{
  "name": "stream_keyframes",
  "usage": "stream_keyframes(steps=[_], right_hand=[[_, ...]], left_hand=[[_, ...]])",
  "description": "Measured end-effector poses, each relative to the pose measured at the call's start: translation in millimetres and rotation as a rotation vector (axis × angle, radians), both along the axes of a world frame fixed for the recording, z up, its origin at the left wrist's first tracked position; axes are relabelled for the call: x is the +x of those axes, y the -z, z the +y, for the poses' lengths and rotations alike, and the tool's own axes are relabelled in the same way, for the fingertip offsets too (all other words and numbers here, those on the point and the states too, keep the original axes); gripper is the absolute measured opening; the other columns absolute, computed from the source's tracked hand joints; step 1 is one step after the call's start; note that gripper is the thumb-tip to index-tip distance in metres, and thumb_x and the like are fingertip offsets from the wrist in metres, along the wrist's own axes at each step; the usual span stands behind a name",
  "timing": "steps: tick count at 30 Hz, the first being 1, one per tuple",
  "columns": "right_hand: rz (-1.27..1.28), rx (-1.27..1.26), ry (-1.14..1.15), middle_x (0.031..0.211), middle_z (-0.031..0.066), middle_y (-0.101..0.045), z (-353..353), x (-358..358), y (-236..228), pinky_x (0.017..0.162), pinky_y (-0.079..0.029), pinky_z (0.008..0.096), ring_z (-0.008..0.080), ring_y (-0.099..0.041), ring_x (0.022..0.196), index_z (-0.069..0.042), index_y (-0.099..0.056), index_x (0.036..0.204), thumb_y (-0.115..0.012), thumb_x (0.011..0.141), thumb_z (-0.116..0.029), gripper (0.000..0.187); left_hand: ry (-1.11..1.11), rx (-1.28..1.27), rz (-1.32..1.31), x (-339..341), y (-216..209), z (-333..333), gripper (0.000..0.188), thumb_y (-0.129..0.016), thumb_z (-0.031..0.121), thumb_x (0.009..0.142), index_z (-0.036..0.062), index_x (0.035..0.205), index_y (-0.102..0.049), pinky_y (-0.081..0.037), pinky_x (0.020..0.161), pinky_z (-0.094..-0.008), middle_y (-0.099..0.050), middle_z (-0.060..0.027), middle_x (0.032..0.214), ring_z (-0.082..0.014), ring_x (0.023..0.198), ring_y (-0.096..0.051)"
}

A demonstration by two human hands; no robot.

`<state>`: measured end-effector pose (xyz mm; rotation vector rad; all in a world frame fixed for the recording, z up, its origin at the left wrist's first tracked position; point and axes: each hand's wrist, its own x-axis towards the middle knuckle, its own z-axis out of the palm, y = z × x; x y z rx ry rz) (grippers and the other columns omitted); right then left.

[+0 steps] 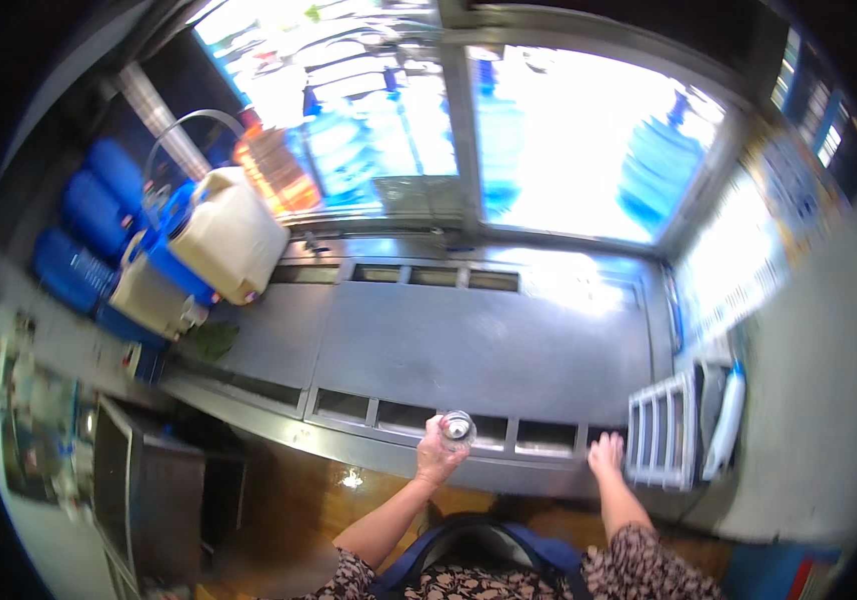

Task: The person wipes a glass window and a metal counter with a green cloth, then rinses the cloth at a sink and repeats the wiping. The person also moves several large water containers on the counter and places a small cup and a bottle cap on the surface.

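Observation:
My left hand [436, 462] is wrapped round a small cylindrical container [459, 430], seen from above with a pale, knob-like top. It is over the near edge of a metal counter [489, 340], above the row of slots. Its exact kind cannot be made out. My right hand [606, 455] lies at the counter's near rim with its fingers apart and nothing visible in them. Just to its right stands a grey-white slatted rack [663, 430].
Beyond the rack is a pale blue bottle-like object [727, 420]. White jerrycans [232, 235] and blue containers [77, 270] crowd the left end. Large blue water bottles [659, 165] show behind the framed windows. A dark cabinet [154, 490] stands below left.

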<state>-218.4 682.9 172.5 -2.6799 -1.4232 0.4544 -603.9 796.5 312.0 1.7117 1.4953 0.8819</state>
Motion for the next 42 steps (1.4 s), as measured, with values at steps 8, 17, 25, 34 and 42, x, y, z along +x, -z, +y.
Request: stream_keyframes(steps=[8, 17, 25, 34, 42], right_hand=[[0.165, -0.407, 0.061, 0.137, 0.0279, -0.046, 30, 6, -27, 0.111, -0.025, 0.0553, 0.044, -0.037, 0.132, -0.004, -0.061, 0.122, -0.04, 0.094, -0.043, 0.052], [0.01, -0.18, -0.054, 0.099, 0.0254, -0.065, 21, 31, 13, 0.087, -0.048, 0.0485, 0.0412, -0.061, 0.1, 0.002, -0.066, 0.084, -0.058, 0.079, -0.016, 0.02], [-0.059, -0.002, 0.027, 0.09, 0.0191, -0.064, 14, 86, 98, 0.078, -0.051, 0.044, 0.0369, -0.064, 0.089, 0.001, -0.064, 0.076, -0.064, 0.066, -0.002, 0.011], [-0.391, -0.1, -0.458, 0.089, 0.0149, -0.065, 19, -16, -42, 0.075, -0.055, 0.0408, 0.0322, -0.066, 0.087, -0.005, -0.068, 0.072, -0.067, 0.07, -0.016, 0.011], [0.896, -0.002, -0.835, 0.06, 0.0042, -0.062, 72, -359, -194, 0.053, -0.045, 0.0282, 0.0113, -0.057, 0.055, -0.001, -0.071, 0.076, -0.065, 0.081, -0.016, 0.017]], left_hand=[[-0.195, -0.09, 0.047, 79, 64, 71, 0.062, -0.078, 0.023, 0.07, 0.013, 0.119, -0.04, -0.05, 0.084, -0.0488, -0.062, -0.0195, 0.105, -0.0431, 0.099, -0.06], [-0.249, -0.142, -0.005, 97, 95, 86, 0.063, -0.076, 0.013, 0.071, 0.0129, 0.121, -0.038, -0.049, 0.088, -0.0484, -0.058, -0.0176, 0.117, -0.042, 0.105, -0.057], [-0.145, -0.094, 0.014, 62, 75, 62, 0.093, -0.074, 0.012, 0.069, 0.0045, 0.145, -0.021, -0.034, 0.112, -0.04, -0.039, -0.0251, 0.14, -0.0395, 0.132, -0.038], [-0.206, 0.117, -0.049, -81, 6, -79, 0.059, -0.067, 0.015, 0.079, 0.0071, 0.133, -0.047, -0.041, 0.105, -0.0394, -0.051, -0.0183, 0.131, -0.035, 0.123, -0.049], [-0.688, -0.269, -0.383, -236, -10, -183, 0.02, -0.064, 0.013, 0.084, 0.0034, 0.101, -0.069, -0.053, 0.077, -0.028, -0.07, -0.0072, 0.094, -0.0133, 0.085, -0.066]])
